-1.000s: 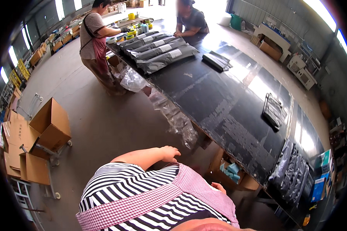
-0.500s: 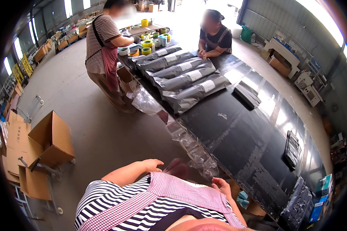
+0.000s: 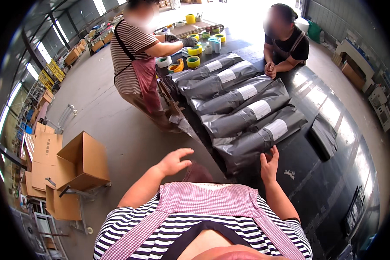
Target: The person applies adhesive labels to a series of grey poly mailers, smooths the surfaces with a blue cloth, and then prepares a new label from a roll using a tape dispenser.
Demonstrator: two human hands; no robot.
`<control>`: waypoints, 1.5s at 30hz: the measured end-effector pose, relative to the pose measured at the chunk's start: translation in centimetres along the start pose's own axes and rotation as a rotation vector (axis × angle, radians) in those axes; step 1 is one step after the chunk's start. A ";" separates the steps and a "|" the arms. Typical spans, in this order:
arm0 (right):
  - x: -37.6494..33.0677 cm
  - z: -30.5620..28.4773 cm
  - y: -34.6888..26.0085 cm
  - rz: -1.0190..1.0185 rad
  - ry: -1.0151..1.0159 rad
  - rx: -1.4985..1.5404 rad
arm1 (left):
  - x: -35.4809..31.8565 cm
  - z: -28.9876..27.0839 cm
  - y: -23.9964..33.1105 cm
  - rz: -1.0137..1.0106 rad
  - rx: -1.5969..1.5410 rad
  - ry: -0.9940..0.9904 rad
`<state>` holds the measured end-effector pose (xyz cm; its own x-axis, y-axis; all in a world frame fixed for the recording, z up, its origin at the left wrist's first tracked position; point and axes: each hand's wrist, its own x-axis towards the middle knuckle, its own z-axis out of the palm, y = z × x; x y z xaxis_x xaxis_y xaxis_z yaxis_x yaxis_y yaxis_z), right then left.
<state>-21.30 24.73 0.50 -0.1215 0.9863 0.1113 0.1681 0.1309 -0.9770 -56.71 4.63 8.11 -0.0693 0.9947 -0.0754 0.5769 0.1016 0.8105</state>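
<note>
Several dark grey plastic mailer parcels (image 3: 242, 147) lie side by side on the black table (image 3: 286, 203), each with a white label (image 3: 277, 129). My right hand (image 3: 269, 164) is open beside the nearest parcel, fingertips close to its lower edge; whether they touch it I cannot tell. Off the table's left edge, my left hand (image 3: 174, 162) is held in the air, empty, its fingers apart and pointing toward the parcels. A flat stack of grey mailer bags (image 3: 323, 135) rests to the right of the parcels.
One co-worker (image 3: 136, 56) stands at the far left among tape rolls (image 3: 194, 50). Another person (image 3: 286, 39) leans on the table's far side with hands together. Open cardboard boxes (image 3: 93, 160) on a trolley stand at left. A black bundle (image 3: 354, 210) lies at the right.
I have moved closer to the parcels. Both hands have risen and reached forward, the right one from beside my body to the nearest parcel. The left co-worker's arms have shifted toward the tape rolls.
</note>
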 end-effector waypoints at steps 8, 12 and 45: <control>3.6 6.3 -1.0 -0.040 0.245 -0.482 | 20.4 -14.4 -4.4 0.172 -0.185 0.090; 3.2 8.1 -3.2 0.174 0.317 -0.358 | 38.1 -21.6 -7.8 0.226 -0.035 0.111; 4.0 16.8 -6.4 0.510 0.539 -0.690 | 56.5 -19.7 -2.1 0.283 -0.837 -0.427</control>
<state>-39.29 26.12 4.16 0.5516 0.8322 -0.0559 0.6261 -0.4574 -0.6316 -77.85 60.39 13.61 0.3781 0.9186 0.1149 -0.2476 -0.0192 0.9687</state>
